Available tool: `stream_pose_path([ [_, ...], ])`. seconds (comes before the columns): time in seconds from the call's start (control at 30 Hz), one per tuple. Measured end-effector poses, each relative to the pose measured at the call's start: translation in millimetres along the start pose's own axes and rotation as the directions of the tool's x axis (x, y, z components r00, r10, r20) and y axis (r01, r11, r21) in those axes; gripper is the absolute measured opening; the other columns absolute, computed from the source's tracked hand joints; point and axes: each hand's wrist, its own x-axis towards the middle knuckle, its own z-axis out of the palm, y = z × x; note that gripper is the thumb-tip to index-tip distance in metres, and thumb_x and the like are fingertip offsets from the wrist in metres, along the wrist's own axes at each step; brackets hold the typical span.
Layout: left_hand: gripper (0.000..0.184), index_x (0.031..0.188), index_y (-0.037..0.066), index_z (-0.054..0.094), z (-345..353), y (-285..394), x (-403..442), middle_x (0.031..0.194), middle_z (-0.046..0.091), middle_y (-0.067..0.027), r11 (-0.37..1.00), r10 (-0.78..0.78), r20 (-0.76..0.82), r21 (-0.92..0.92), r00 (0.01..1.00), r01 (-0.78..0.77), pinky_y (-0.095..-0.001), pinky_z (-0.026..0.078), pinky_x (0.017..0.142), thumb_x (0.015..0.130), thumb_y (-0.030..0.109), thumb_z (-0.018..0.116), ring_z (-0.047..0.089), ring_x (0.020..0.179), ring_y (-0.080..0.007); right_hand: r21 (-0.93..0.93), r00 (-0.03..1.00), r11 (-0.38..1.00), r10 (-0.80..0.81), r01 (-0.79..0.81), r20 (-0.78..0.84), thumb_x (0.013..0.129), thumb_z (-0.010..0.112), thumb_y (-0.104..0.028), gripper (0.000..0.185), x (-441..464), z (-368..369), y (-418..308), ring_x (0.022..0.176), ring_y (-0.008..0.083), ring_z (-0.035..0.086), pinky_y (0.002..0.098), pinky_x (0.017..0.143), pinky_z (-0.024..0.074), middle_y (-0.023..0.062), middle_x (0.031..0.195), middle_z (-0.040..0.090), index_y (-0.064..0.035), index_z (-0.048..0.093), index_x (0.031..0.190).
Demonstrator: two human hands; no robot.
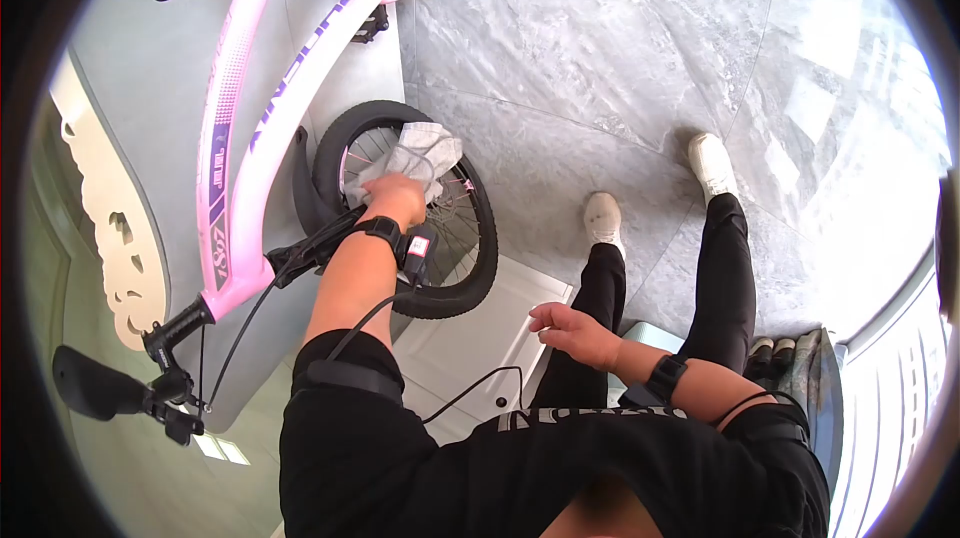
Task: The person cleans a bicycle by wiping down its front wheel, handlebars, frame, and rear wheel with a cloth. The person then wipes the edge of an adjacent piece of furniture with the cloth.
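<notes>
My left hand (395, 198) is closed on a crumpled grey-white cloth (428, 153), at the spokes of a bicycle wheel (482, 238) with a black knobby tyre. Part of the fingers is hidden by the cloth and the back of the hand. The wheel belongs to a pink bicycle (290, 103) with purple lettering on its frame. A black fork (300, 256) runs beside my left forearm. My right hand (580, 334) hangs in front of my thigh, holding nothing, its fingers loosely bent and apart.
Black handlebar grip (95, 383) juts out at lower left. A white cabinet (470, 338) stands below the wheel. Grey marble-look tiles (560, 28) cover the floor around my white shoes (711, 166). A cable (470, 388) trails from my left arm. Cream ornate panel (110, 208) stands far left.
</notes>
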Motion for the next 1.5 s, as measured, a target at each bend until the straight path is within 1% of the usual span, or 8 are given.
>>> stream_pose_path([
  [0.2, 0.047, 0.125, 0.015, 0.063, 12.6, 9.9, 57.1, 0.136, 0.054, -0.01, 0.996, -0.039, 0.108, 0.089, 0.993, 0.029, -0.0593, 0.036, 0.103, 0.081, 0.03, 0.068, 0.052, 0.124, -0.0326, 0.188, 0.999, 0.982, 0.022, -0.013, -0.046, 0.091, 0.055, -0.01, 0.041, 5.1, -2.1, -4.9, 0.104, 0.0136, 0.052, 0.0282, 0.094, 0.0416, 0.0054, 0.114, 0.057, -0.0033, 0.046, 0.13],
  [0.5, 0.057, 0.138, -0.001, 0.046, 19.7, 39.9, 77.9, 0.147, 0.032, -0.0261, 0.955, -0.297, -0.015, -0.023, 0.955, 0.296, -0.0622, 0.019, 0.108, 0.093, 0.033, 0.05, 0.03, 0.136, -0.0442, 0.288, 0.993, 0.957, 0.047, -0.013, -0.112, 0.093, 0.053, -0.015, 0.038, 3.7, -8.8, -8.6, 0.095, 0.0116, 0.054, 0.0266, 0.082, 0.0438, 0.0007, 0.115, 0.058, -0.0096, 0.046, 0.13],
  [0.7, 0.05, 0.136, 0.0, 0.049, 62.4, 51.7, 113.9, 0.146, 0.036, -0.0258, 0.914, -0.267, -0.305, 0.221, 0.914, 0.34, -0.063, 0.021, 0.106, 0.093, 0.026, 0.047, 0.032, 0.134, -0.0447, 0.325, 0.987, 0.946, 0.043, 0.01, -0.156, 0.093, 0.053, -0.014, 0.037, 2.2, -9.8, -7.1, 0.092, 0.0115, 0.054, 0.0265, 0.08, 0.044, 0.0014, 0.113, 0.059, -0.0089, 0.047, 0.128],
  [0.9, 0.035, 0.117, 0.006, 0.066, 72.5, 81.3, 91.9, 0.125, 0.059, -0.0122, 0.971, 0.139, -0.212, 0.219, 0.967, -0.092, -0.0484, 0.033, 0.097, 0.09, 0.02, 0.048, 0.049, 0.12, -0.033, 0.299, 0.983, 0.954, 0.063, -0.009, -0.172, 0.092, 0.053, -0.015, 0.037, -0.2, -12.6, -10.6, 0.092, 0.0124, 0.054, 0.0272, 0.081, 0.0441, 0.0025, 0.112, 0.059, -0.008, 0.047, 0.127],
  [1.0, 0.031, 0.113, 0.015, 0.068, 71.2, 89.6, 83.9, 0.123, 0.059, -0.0109, 0.967, 0.253, -0.191, 0.077, 0.948, -0.242, -0.0438, 0.036, 0.093, 0.087, 0.02, 0.052, 0.052, 0.115, -0.0309, 0.305, 0.977, 0.952, 0.092, -0.029, -0.193, 0.092, 0.053, -0.014, 0.036, -3.5, -11.4, -12.7, 0.092, 0.0125, 0.055, 0.0271, 0.08, 0.0443, 0.0029, 0.11, 0.059, -0.0071, 0.047, 0.126],
  [1.13, 0.032, 0.114, 0.019, 0.068, 75.3, 86.7, 106.1, 0.126, 0.055, -0.0088, 0.997, 0.081, -0.276, 0.019, 0.958, -0.079, -0.0469, 0.03, 0.098, 0.083, 0.018, 0.057, 0.041, 0.125, -0.029, 0.317, 0.965, 0.946, 0.148, -0.075, -0.215, 0.092, 0.053, -0.011, 0.034, -3.5, -12.8, -13.3, 0.089, 0.012, 0.055, 0.0261, 0.078, 0.0446, 0.0027, 0.108, 0.059, -0.006, 0.048, 0.125],
  [1.33, 0.037, 0.12, 0.02, 0.062, 65.1, 80.8, 111.0, 0.126, 0.051, -0.0086, 0.997, 0.02, -0.254, 0.076, 0.967, -0.001, -0.0607, 0.037, 0.093, 0.083, 0.018, 0.061, 0.043, 0.122, -0.0321, 0.316, 0.963, 0.944, 0.17, -0.098, -0.208, 0.092, 0.053, -0.014, 0.035, 3.4, -13.2, 3.5, 0.089, 0.0112, 0.054, 0.0254, 0.077, 0.0438, 0.002, 0.109, 0.06, -0.0072, 0.048, 0.126],
  [1.5, 0.04, 0.12, 0.022, 0.061, 51.3, 64.8, 110.6, 0.124, 0.052, -0.0087, 0.988, 0.137, -0.252, -0.03, 0.958, -0.149, -0.0569, 0.039, 0.093, 0.081, 0.015, 0.064, 0.046, 0.12, -0.0304, 0.31, 0.958, 0.944, 0.183, -0.109, -0.219, 0.092, 0.053, -0.015, 0.035, 5.5, -13.0, 1.3, 0.089, 0.0104, 0.054, 0.0253, 0.076, 0.0435, 0.0015, 0.109, 0.06, -0.0076, 0.048, 0.126],
])
